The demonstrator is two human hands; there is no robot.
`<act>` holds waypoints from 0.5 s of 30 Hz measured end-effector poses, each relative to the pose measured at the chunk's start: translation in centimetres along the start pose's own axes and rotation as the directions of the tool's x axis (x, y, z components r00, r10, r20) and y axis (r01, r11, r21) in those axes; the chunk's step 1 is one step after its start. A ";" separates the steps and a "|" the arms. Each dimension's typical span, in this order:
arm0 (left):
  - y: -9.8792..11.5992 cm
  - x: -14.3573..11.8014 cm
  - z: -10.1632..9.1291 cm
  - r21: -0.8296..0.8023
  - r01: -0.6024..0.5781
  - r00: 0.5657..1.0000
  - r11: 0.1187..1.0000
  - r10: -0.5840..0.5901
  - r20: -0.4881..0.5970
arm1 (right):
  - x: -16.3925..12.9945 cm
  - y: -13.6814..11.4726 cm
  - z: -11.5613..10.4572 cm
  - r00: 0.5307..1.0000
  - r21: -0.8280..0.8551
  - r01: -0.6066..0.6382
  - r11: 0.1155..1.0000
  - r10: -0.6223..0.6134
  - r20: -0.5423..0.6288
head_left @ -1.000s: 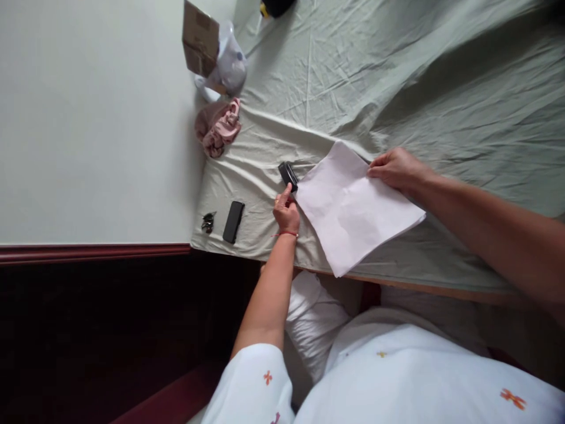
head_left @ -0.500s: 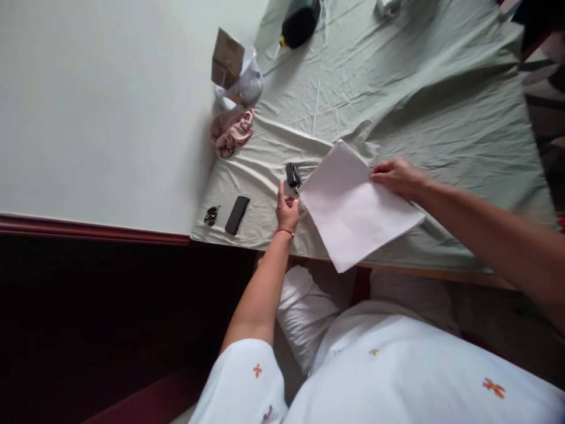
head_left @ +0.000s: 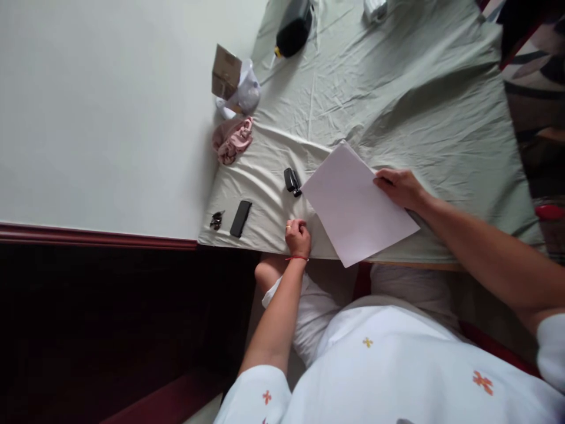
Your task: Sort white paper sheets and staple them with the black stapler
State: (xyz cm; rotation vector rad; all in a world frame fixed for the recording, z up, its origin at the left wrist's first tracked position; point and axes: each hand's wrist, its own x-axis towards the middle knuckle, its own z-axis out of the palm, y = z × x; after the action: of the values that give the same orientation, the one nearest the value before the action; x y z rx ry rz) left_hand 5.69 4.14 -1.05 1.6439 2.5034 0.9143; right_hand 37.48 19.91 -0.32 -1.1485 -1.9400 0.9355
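A stack of white paper sheets (head_left: 357,206) lies askew at the front of the cloth-covered table, one corner jutting past the edge. My right hand (head_left: 399,185) pinches its right side, thumb on top. A small black stapler-like tool (head_left: 292,181) rests against the left corner of the sheets. Below that tool, my left hand (head_left: 299,237) sits on the cloth near the table edge with its fingers curled in. It touches neither the paper nor the tool, and nothing shows in it.
To the left lie a black phone-like case (head_left: 241,218) and keys (head_left: 216,220). Along the wall are a pink cloth (head_left: 232,141), a plastic bag (head_left: 248,91) and a cardboard piece (head_left: 226,72). A black container (head_left: 294,29) and a white object (head_left: 375,10) stand farther back.
My left hand has drawn back from the black tool toward the table edge, its fingers going from stretched to curled. My right hand still holds the paper, which now lies flatter.
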 end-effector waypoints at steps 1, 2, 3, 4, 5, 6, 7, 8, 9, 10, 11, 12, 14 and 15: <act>0.0 0.0 0.0 -0.001 0.001 1.000 1.000 -0.001 -0.002 | 0.0 0.0 0.0 1.000 0.007 0.003 1.000 -0.003 0.002; -0.1 0.0 0.0 -0.002 0.002 1.000 1.000 -0.002 -0.007 | -0.1 -0.1 -0.1 1.000 0.014 0.005 1.000 -0.005 0.005; -0.1 0.0 -0.1 -0.002 0.004 1.000 1.000 -0.004 -0.013 | -0.1 0.0 -0.1 1.000 0.020 0.003 1.000 -0.003 0.006; -0.2 0.0 -0.1 -0.004 0.004 1.000 1.000 -0.004 -0.020 | -0.1 0.0 -0.1 1.000 0.026 0.000 1.000 0.000 0.004; -0.2 0.0 0.0 -0.009 0.003 1.000 1.000 -0.003 -0.025 | -0.2 0.0 -0.1 1.000 0.032 -0.001 1.000 0.001 0.001; -0.2 -0.1 0.0 -0.014 0.003 1.000 1.000 -0.003 -0.029 | -0.2 0.1 -0.1 1.000 0.036 0.002 0.999 -0.002 -0.004; -0.2 -0.1 0.0 -0.019 0.003 0.999 1.000 -0.004 -0.032 | -0.1 0.2 -0.1 1.000 0.041 0.009 0.999 -0.009 -0.009; -0.3 -0.2 0.0 -0.024 0.004 0.999 1.000 -0.005 -0.033 | -0.1 0.3 -0.1 1.000 0.048 0.019 0.999 -0.018 -0.012; -0.3 -0.2 0.0 -0.027 0.006 0.999 1.000 -0.007 -0.035 | -0.1 0.4 -0.1 1.000 0.059 0.027 0.998 -0.026 -0.014; -0.2 -0.3 0.0 -0.031 0.010 0.999 0.999 -0.011 -0.039 | -0.1 0.4 -0.1 0.999 0.075 0.032 0.997 -0.031 -0.015; -0.2 -0.3 0.0 -0.036 0.013 0.999 0.999 -0.015 -0.043 | -0.1 0.5 -0.1 0.999 0.100 0.031 0.994 -0.030 -0.013; -0.2 -0.3 0.0 -0.042 0.018 0.999 0.999 -0.020 -0.048 | -0.1 0.5 -0.2 1.000 0.137 0.025 0.990 -0.024 -0.008; -0.2 -0.3 -0.1 -0.066 0.029 0.998 0.997 -0.033 -0.054 | -0.1 0.4 -0.4 1.000 0.257 0.001 0.967 -0.007 0.024; -0.3 -0.2 -0.2 -0.086 0.038 0.998 0.996 -0.043 -0.056 | -0.2 0.4 -0.5 0.999 0.337 -0.022 0.941 0.004 0.053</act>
State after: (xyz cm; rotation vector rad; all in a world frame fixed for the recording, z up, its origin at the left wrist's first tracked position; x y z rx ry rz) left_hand 5.53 3.81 -1.10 1.5583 2.4864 1.0628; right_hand 38.14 20.01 -0.40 -0.9451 -1.7256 1.2591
